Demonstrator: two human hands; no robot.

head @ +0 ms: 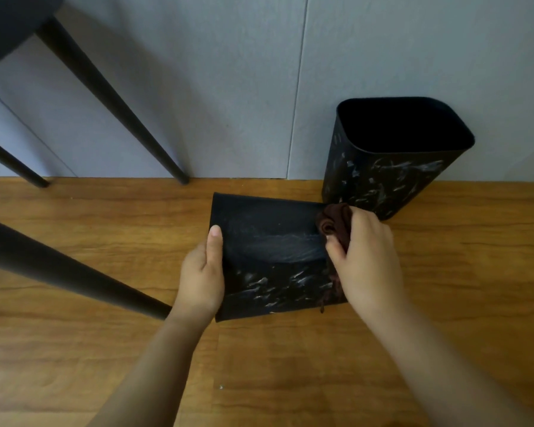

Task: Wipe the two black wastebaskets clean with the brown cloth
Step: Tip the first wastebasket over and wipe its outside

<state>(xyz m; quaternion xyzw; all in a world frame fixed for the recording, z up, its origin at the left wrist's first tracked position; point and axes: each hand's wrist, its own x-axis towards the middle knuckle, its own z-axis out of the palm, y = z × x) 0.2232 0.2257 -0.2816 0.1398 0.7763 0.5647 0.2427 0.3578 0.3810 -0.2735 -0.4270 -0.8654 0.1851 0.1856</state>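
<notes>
Both bare forearms reach from the bottom edge to a black plastic wastebasket (269, 241) on the wooden plank floor (74, 349), tilted so its opening faces the camera; left hand (201, 277) grips its left rim, thumb over the edge, right hand (367, 257) clutches a bunched brown cloth (335, 223) against its right rim. White smears streak its near wall; second black wastebasket (392, 167), also streaked, stands upright just behind to the right by the grey wall (228, 87), black chair legs (111, 97) to the left
</notes>
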